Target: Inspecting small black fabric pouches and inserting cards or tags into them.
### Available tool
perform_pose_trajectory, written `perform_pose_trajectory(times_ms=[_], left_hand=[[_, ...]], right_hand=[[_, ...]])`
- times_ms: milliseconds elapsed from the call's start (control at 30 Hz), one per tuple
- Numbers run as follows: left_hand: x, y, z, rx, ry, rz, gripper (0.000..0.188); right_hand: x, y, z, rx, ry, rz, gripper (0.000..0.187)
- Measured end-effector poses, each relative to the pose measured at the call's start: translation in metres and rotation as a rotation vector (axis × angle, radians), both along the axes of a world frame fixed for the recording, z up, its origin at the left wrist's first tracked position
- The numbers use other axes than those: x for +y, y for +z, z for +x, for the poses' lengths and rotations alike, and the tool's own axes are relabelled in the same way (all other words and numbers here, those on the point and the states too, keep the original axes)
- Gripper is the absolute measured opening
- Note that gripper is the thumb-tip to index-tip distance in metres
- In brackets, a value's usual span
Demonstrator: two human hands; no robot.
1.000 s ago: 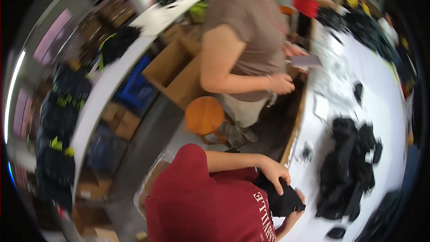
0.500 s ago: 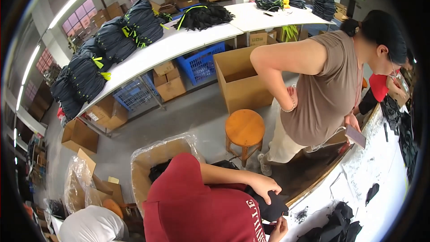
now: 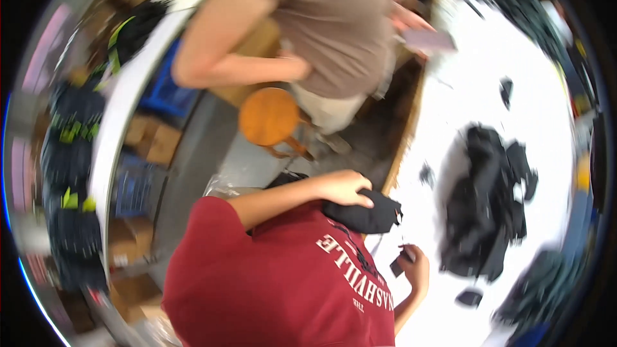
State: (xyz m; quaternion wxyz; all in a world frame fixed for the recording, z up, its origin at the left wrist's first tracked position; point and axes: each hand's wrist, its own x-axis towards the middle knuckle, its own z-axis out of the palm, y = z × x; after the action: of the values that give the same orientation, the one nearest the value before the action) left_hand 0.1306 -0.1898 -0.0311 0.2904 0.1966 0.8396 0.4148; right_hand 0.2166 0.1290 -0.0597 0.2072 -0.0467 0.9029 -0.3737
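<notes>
A dark fabric piece hangs in front of my red shirt by the table edge. My left hand is closed over its upper side, thumb and fingers gripping the cloth. Lower and to the right, my right hand is bent round a small dark object, too blurred to name. A gap separates it from the fabric. On the white table to the right lies a heap of black fabric pieces, with a small black piece below it.
Just beyond, a person in a brown shirt stands holding a phone. A round wooden stool is close to that person. Dark bundles line the long table at left, with cartons beneath. More dark garments lie lower right.
My view has swung right, bringing the white table and fabric heap further in. My right hand has moved away from the fabric piece; my left still grips it.
</notes>
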Motion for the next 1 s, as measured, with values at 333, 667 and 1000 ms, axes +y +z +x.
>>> perform_pose_trajectory(times_ms=[333, 667, 1000], left_hand=[[0.078, -0.028, -0.039, 0.149, -0.2, 0.037, 0.028], [0.109, -0.042, -0.048, 0.221, -0.407, 0.099, 0.025], [0.113, -0.036, -0.024, 0.023, -0.436, 0.19, 0.033]], right_hand=[[0.012, 0.013, 0.103, 0.308, -1.041, -0.411, 0.014], [-0.028, 0.01, 0.147, 0.367, -1.295, -0.682, 0.018], [-0.021, -0.022, 0.16, 0.807, -1.437, -1.368, 0.028]])
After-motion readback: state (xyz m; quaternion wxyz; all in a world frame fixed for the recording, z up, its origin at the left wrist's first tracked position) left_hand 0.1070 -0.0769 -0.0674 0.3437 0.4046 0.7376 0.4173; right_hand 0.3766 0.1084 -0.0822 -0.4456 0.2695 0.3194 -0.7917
